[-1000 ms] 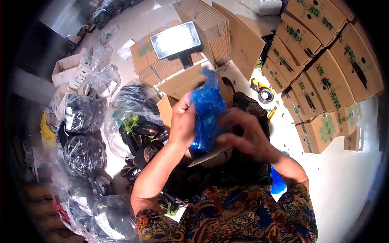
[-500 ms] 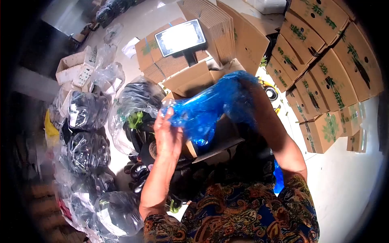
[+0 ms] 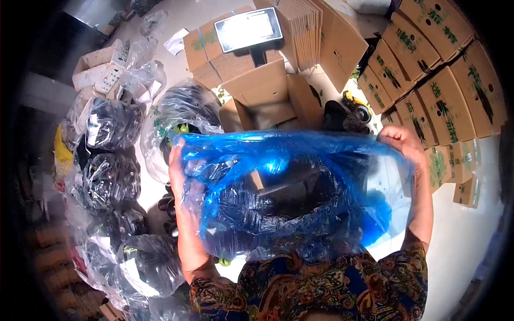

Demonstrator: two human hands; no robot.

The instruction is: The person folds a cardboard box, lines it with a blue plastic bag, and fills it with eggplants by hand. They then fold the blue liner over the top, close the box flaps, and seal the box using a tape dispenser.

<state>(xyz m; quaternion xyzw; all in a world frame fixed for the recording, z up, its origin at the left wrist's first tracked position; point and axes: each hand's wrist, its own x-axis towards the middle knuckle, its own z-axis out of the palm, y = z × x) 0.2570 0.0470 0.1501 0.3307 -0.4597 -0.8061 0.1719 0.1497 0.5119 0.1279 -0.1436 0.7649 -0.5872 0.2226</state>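
Note:
A thin, see-through blue plastic bag is stretched wide between my two hands, its upper edge pulled nearly straight. My left hand grips the left end of that edge, its fingers partly hidden by the film. At the other end, my right hand is closed on the bag's corner. Just beyond the bag stands an open cardboard box, its flaps raised; part of it shows dimly through the film. Dark contents behind the blue film are hard to make out.
Clear bags of dark produce line the left, with another large bag near the box. A lit scale display stands before flat cardboard stacks. Printed cartons are piled right, near a yellow tape dispenser.
My right hand has swung out to the right from over the box, and the bunched blue bag is now spread wide. My left hand has shifted left, uncovering the open box.

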